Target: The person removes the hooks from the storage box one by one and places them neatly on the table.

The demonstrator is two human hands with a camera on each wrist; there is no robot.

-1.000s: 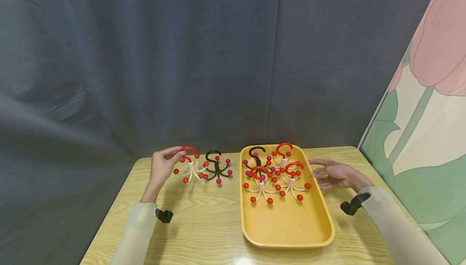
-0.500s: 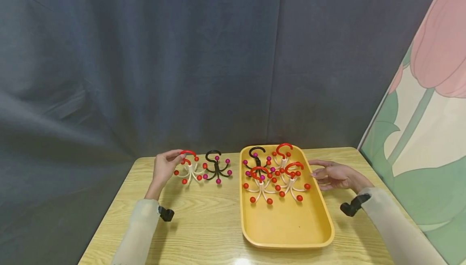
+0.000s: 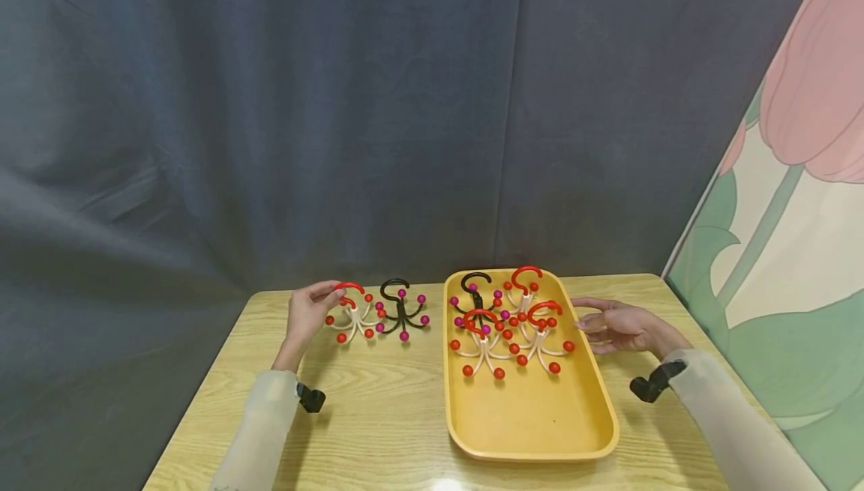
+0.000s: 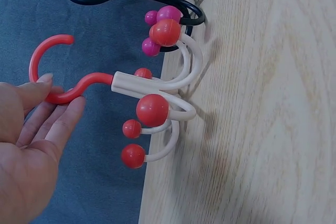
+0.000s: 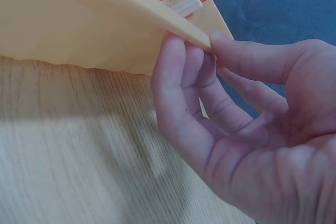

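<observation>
My left hand (image 3: pixel 311 314) pinches the red hook of a white multi-arm hanger (image 4: pixel 128 82) between thumb and fingers. Red balls tip its curved white arms, which stand on the wooden table at the back left. Just right of it stands a black hanger (image 3: pixel 402 313) with magenta balls. On the other side, my right hand (image 5: pixel 231 108) grips the rim of a yellow tray (image 3: pixel 533 431), thumb on top and fingers beneath. Inside the tray are another black hanger (image 3: pixel 478 300) and several red-and-white ones, among them a front hanger (image 3: pixel 484 345).
A dark curtain (image 3: pixel 405 116) hangs directly behind the table's (image 3: pixel 378 416) back edge. To the right rises a wall panel (image 3: pixel 803 266) painted with a pink tulip and green leaves. Black camera mounts (image 3: pixel 312 399) sit on both wrists.
The left hand has lowered slightly and shifted a little to the right, and the red-and-white hanger has come down with it, turning slightly. The right hand stays at the tray rim.
</observation>
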